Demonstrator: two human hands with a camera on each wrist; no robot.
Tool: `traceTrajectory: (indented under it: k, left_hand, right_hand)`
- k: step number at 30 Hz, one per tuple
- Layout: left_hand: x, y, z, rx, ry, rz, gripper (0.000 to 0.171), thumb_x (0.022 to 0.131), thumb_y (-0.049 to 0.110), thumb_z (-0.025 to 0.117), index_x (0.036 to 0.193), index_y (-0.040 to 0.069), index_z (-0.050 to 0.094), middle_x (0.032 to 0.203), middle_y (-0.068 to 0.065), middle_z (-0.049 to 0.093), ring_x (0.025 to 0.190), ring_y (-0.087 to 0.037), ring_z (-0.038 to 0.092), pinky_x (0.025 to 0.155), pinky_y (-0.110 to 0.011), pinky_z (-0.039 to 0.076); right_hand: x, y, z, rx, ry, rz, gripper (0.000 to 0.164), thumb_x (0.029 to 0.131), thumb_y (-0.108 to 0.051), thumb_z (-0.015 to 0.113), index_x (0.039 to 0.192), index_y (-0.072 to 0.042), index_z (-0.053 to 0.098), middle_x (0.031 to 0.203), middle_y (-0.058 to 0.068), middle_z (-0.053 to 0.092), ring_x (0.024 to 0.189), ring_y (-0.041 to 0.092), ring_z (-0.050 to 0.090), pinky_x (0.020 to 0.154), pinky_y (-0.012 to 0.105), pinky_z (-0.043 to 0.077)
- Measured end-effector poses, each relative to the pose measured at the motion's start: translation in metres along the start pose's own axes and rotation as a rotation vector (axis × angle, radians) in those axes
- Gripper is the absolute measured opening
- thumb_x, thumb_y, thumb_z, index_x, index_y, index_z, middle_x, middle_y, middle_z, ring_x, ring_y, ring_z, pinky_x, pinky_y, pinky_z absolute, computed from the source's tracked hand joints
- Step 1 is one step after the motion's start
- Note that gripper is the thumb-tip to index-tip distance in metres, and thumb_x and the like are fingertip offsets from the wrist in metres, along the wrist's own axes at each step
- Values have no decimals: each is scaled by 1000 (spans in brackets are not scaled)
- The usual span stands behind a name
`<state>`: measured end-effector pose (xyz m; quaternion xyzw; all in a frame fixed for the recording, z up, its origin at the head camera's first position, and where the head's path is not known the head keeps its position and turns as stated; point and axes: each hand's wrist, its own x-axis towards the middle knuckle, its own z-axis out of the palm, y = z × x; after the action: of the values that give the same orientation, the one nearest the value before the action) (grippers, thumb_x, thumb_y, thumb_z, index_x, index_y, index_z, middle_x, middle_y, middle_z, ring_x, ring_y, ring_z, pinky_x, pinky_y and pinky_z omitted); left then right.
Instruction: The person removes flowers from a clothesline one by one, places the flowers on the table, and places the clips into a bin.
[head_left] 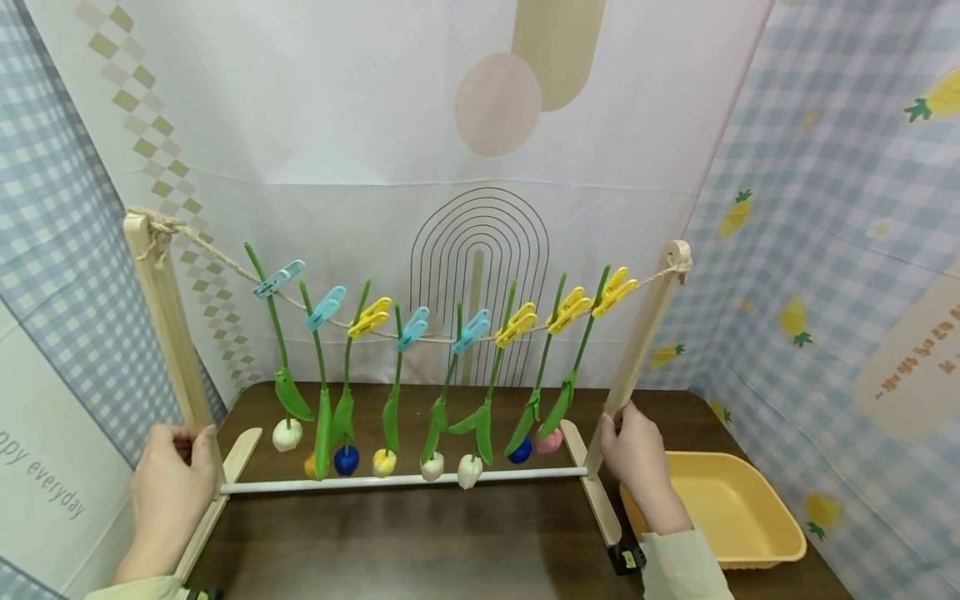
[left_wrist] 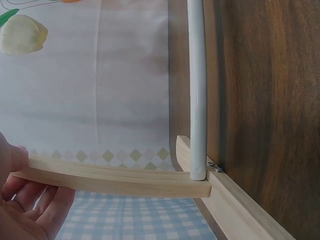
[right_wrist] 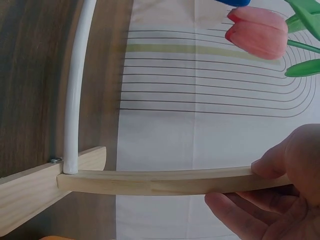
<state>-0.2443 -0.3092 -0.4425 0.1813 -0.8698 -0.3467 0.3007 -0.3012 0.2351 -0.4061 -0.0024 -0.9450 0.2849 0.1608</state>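
My left hand (head_left: 174, 479) grips the left upright (head_left: 168, 325) of a wooden rack near its lower part, thumb on one side and fingers on the other. The right hand (head_left: 637, 446) holds the right upright (head_left: 643, 342) in the same way. Between the post tops sags a twine rope (head_left: 217, 252). Blue clothespins (head_left: 324, 307) and yellow clothespins (head_left: 570, 310) pin several artificial tulips to it, heads down. Among them are a white tulip (head_left: 287, 435) and a pink tulip (right_wrist: 257, 32). A white crossbar (head_left: 405, 481) joins the uprights low down.
The rack's wooden feet (head_left: 600, 492) stand on a dark brown table (head_left: 420, 542). A yellow basin (head_left: 723, 500) sits at the right, beside my right forearm. Patterned cloth (head_left: 337, 108) hangs behind, with checked cloth at both sides.
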Motion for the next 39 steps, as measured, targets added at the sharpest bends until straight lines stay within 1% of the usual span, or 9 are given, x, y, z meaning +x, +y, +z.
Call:
traceTrajectory:
  k: [6,17,24,28,31,34,35,38,39]
  left_hand:
    - [-2,1,1,-1,9,-2,30,96,21,56,105,-7,52,92,-27,59,82,-48,56,69,-58,38]
    - [-5,1,-4,7,-36,-26,32,97,22,55,109,-8,50,97,-29,60,85,-47,57,71,-57,39]
    - [-6,0,0,-7,-16,-4,30,96,19,56,108,-8,50,96,-30,59,84,-48,56,72,-57,38]
    - [-5,0,0,-17,-39,14,30,97,18,56,107,-9,48,96,-30,58,85,-47,56,72,-56,39]
    - [-3,-3,-4,-6,-96,45,31,99,20,53,107,-9,47,95,-28,57,83,-43,57,67,-44,42]
    - [-4,-13,-10,18,-179,90,35,101,21,50,109,-12,47,96,-30,56,85,-43,57,68,-43,43]
    - [-5,-17,-12,34,-213,111,37,102,22,48,110,-14,47,97,-32,56,86,-44,57,68,-43,44]
    - [-10,-25,-17,88,-321,155,42,102,22,48,113,-18,47,99,-36,57,87,-49,58,70,-56,45]
    - [-11,-26,-19,119,-370,165,43,102,24,47,114,-18,47,99,-36,58,86,-48,59,70,-56,46]
  right_hand:
    - [-2,2,0,-2,7,-3,21,96,-11,56,104,8,56,78,19,63,64,28,64,45,33,47]
    - [-5,4,0,2,7,7,23,96,-11,55,108,9,56,83,21,65,66,30,65,46,35,49]
    - [-7,7,-2,2,-9,16,23,97,-11,55,109,8,56,83,20,64,66,29,65,46,34,49]
    - [-6,7,-2,1,-9,5,22,97,-12,55,107,7,56,80,17,63,65,26,63,46,32,46]
    - [-4,10,-2,6,-28,-12,22,98,-14,55,108,6,55,77,14,61,60,21,59,45,31,44]
    - [-6,13,-3,13,-79,-29,24,99,-17,55,110,4,54,80,12,62,58,17,57,45,30,44]
    - [-7,15,-4,9,-102,-28,24,99,-18,55,110,3,54,80,11,62,57,16,55,45,31,43]
    - [-12,19,-11,-34,-170,-33,22,99,-21,56,107,-1,57,81,7,64,58,14,55,47,30,44]
    - [-14,20,-14,-54,-192,-34,21,98,-21,57,107,-2,58,82,6,64,60,14,56,48,30,44]
